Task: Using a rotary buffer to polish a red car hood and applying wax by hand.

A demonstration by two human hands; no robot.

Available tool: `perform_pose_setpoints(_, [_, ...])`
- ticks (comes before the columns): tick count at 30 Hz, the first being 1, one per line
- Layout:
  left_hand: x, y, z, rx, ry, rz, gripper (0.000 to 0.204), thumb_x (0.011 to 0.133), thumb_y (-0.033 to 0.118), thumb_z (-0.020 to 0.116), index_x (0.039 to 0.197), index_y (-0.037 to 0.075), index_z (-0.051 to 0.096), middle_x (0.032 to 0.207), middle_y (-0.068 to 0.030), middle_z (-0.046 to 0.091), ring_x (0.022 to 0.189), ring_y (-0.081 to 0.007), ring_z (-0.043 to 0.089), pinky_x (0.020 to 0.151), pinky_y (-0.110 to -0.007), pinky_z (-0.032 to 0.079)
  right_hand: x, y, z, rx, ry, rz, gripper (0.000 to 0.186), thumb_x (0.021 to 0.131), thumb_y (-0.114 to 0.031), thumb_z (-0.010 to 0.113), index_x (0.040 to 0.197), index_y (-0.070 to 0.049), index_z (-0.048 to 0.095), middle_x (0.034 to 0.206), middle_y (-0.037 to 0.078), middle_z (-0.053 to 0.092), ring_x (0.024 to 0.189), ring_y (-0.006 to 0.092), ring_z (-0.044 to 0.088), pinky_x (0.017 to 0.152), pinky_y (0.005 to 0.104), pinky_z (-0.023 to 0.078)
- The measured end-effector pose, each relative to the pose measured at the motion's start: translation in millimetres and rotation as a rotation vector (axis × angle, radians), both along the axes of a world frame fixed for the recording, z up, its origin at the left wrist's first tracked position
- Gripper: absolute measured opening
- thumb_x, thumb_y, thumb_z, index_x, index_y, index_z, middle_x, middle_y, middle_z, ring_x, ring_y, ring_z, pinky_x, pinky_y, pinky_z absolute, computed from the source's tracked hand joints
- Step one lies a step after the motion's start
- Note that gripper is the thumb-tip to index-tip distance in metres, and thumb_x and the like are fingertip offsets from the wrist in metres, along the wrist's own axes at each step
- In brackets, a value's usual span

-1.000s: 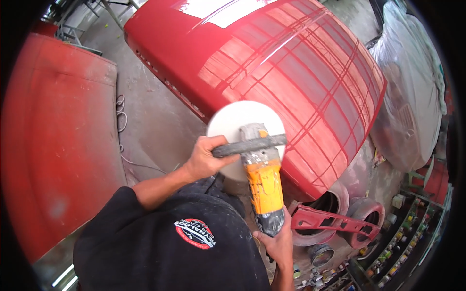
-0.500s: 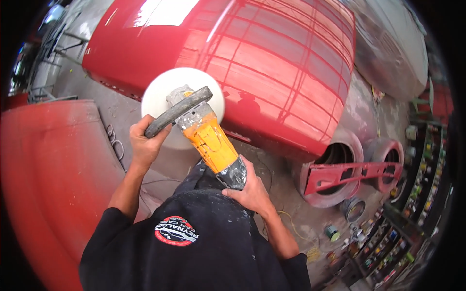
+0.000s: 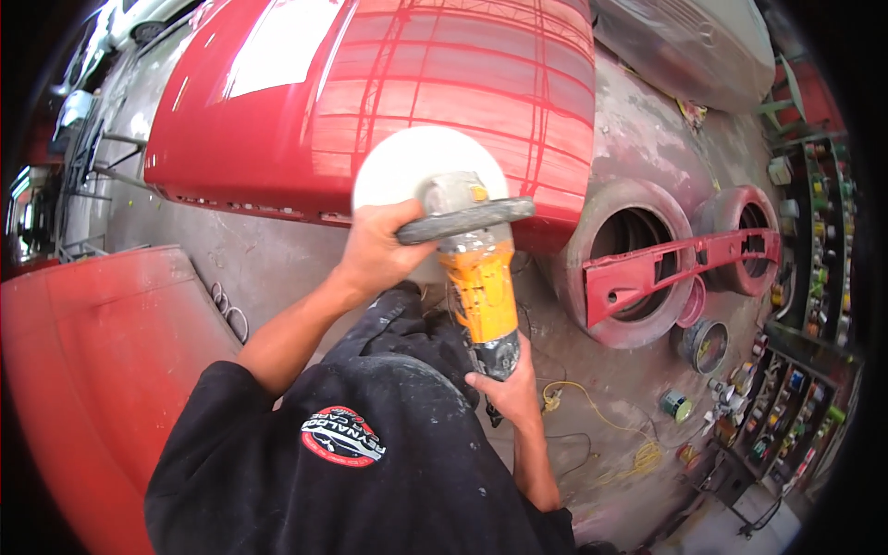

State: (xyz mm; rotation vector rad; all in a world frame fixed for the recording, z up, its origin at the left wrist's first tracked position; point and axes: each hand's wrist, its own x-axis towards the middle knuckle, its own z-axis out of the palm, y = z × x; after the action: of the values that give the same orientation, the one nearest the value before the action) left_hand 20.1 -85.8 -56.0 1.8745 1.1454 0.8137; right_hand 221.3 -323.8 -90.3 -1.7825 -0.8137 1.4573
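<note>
With both hands I hold a yellow and grey car polisher (image 3: pixel 485 287), its round white pad (image 3: pixel 398 165) over the near edge of a glossy red car panel (image 3: pixel 268 139). My left hand (image 3: pixel 384 248) is wrapped round the left end of the black side handle (image 3: pixel 467 220). Around the polisher's dark rear end, my right hand (image 3: pixel 511 381) is closed. The pad overlaps the panel in view; whether it presses on the paint I cannot tell. Part of the pad is hidden behind the polisher's head and my left hand.
Another, duller red panel (image 3: pixel 111 333) lies at the left. To the right, a long red car part (image 3: pixel 638 273) rests across two tires (image 3: pixel 578 254). Cans, a yellow cord (image 3: pixel 601 418) and shelves of small containers (image 3: pixel 819 240) stand beyond. A silver car body (image 3: pixel 689 42) is at the far right.
The polisher has moved right along the panel's near edge, both hands with it, and now points more straight away from me. My view has shifted, so the panel sits further left.
</note>
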Motion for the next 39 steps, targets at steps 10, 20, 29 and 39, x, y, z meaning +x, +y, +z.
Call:
perform_pose_setpoints(10, [127.1,16.4,-19.3,0.026,-0.148,-0.313,0.018,0.072,0.017,0.074,0.083,0.006,0.066,0.080,-0.0199,0.068,0.079,-0.0427,0.069,0.070,-0.051,0.055,27.4,-44.2,13.1,-0.018,-0.076,-0.409,0.085,0.069,-0.003,0.089,0.141,-0.002,0.046,0.119,0.006,0.062,0.106,0.0173,0.061,0.097,0.0325,0.049])
perform_pose_setpoints(20, [92.9,33.3,-28.4,0.106,-0.190,-0.137,0.017,0.073,0.014,0.075,0.081,0.005,0.064,0.077,-0.0203,0.067,0.077,-0.0429,0.068,0.065,-0.048,0.054,24.2,-8.3,13.0,0.012,-0.047,-0.287,0.091,0.070,-0.009,0.093,0.145,-0.001,0.042,0.121,0.007,0.062,0.107,0.0170,0.060,0.099,0.0330,0.049])
perform_pose_setpoints(29, [5.4,22.6,-22.8,0.080,-0.009,0.100,0.017,0.077,0.005,0.078,0.076,0.000,0.062,0.063,-0.0146,0.058,0.056,-0.0185,0.055,0.056,-0.036,0.046,11.5,25.2,-16.2,0.058,0.019,0.002,0.105,0.067,-0.013,0.094,0.154,0.000,0.036,0.133,0.016,0.064,0.124,0.0242,0.062,0.108,0.0379,0.047])
perform_pose_setpoints(39, [-37.4,14.6,-3.9,0.038,0.036,0.155,0.022,0.080,0.003,0.078,0.072,-0.001,0.058,0.058,-0.0105,0.051,0.057,-0.0084,0.047,0.053,-0.032,0.042,-20.1,29.4,-6.2,0.054,0.065,0.066,0.102,0.069,-0.008,0.093,0.154,-0.001,0.036,0.135,0.016,0.062,0.128,0.0241,0.058,0.111,0.0389,0.044])
